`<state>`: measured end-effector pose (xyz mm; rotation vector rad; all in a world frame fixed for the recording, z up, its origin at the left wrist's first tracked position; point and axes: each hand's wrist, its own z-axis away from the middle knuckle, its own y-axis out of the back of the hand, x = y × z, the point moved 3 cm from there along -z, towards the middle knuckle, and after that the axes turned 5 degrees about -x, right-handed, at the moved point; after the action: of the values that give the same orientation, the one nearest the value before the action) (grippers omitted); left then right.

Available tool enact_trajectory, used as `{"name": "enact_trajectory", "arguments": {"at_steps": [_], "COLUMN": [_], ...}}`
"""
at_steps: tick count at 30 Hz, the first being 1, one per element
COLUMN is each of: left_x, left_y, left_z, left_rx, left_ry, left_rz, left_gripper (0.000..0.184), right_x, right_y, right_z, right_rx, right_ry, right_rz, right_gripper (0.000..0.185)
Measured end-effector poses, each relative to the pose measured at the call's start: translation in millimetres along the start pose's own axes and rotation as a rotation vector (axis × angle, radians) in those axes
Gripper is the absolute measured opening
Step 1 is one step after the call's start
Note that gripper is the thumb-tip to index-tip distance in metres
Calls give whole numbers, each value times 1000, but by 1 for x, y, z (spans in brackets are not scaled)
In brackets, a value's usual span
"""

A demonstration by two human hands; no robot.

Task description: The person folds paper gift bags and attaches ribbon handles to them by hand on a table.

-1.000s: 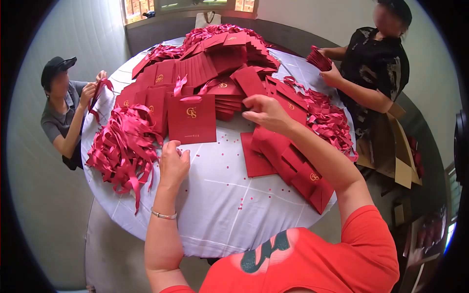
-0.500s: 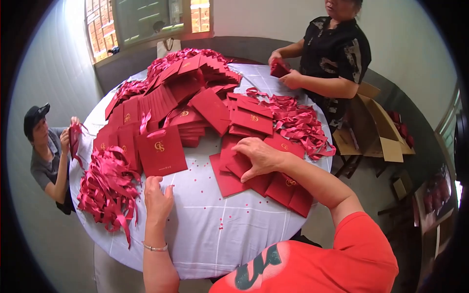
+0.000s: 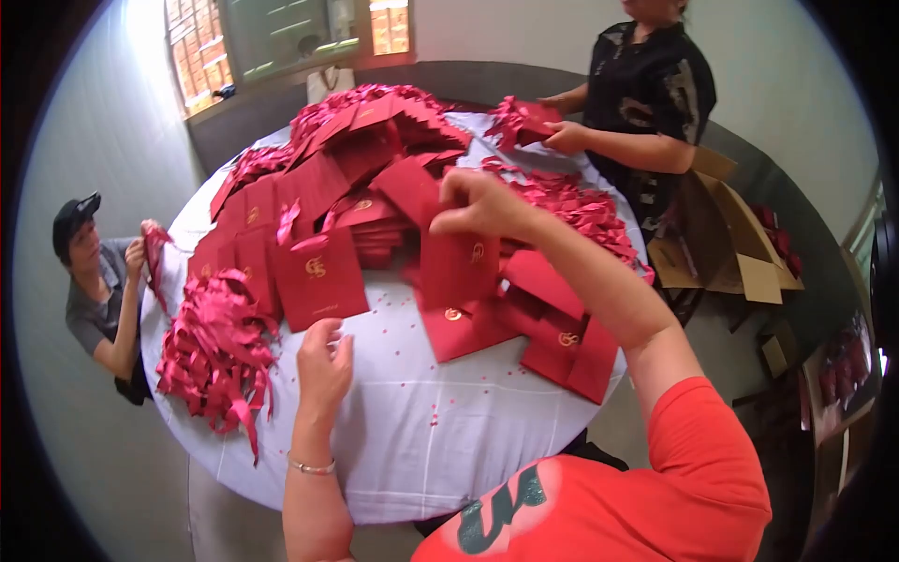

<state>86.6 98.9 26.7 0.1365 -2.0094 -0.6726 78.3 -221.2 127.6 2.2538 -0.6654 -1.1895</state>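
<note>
Bag (image 3: 457,272) hangs from right hand (image 3: 482,204), long axis roughly upright.

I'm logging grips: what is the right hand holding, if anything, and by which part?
The right hand holds a red gift bag by its upper edge, between thumb and fingers.

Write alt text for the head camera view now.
A person's right hand holds a red gold-lettered bag over a round, white-covered table heaped with red bags and pink ribbons; the left hand is near another bag. Two co-workers hold red items at the table's left and right.
</note>
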Motion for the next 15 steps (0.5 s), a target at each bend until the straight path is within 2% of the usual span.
{"name": "enact_trajectory", "arguments": {"at_steps": [1, 2, 4, 7, 10, 13, 15], "left_x": [6, -2, 3, 17, 29, 33, 35], "left_y": [0, -3, -6, -3, -2, -4, -4], "left_z": [1, 0, -1, 2, 5, 7, 8], "left_rx": [2, 12, -8, -119, -262, -314, -291], "left_ry": [19, -35, -6, 133, 149, 127, 121], "left_rz": [48, 116, 339, 641, 823, 861, 856], "left_gripper": [22, 20, 19, 27, 30, 26, 23], "right_x": [-14, -26, -36, -41, -29, -22, -26], "right_y": [5, 10, 8, -11, -43, -71, -84], "right_z": [-4, -8, -14, -9, 1, 16, 23], "right_rx": [74, 168, 269, 263, 233, 164, 219], "right_ry": [-121, -62, -37, -227, -348, -442, -482], "right_rz": [-50, 5, -113, -350, -562, -701, -847], "right_gripper": [31, 28, 22, 18, 19, 19, 20]}}
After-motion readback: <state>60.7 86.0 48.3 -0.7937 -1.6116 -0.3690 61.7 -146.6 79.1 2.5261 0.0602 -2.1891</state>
